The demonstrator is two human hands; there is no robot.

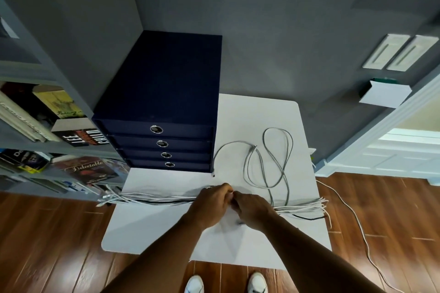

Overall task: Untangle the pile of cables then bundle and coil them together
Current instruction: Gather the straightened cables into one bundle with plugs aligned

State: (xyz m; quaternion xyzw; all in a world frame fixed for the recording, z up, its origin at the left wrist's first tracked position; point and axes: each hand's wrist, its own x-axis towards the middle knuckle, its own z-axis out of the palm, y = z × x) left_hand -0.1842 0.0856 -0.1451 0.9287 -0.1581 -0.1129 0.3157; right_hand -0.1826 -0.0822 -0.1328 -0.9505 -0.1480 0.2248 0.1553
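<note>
From where I stand: one left hand [210,204], one right hand [253,208], one cable bundle [154,198], one loose grey cable [282,173], one white table [262,112], one four-drawer box [164,102], two white shoes [194,284].

Smooth matt white table [166,226] under plastic-sheathed cables [154,199], white, grey and one black; a matt navy drawer box [164,83] with shiny metal ring pulls [156,129]; glossy reddish wood-plank floor [54,245]; flat matt grey wall [273,31]
</note>
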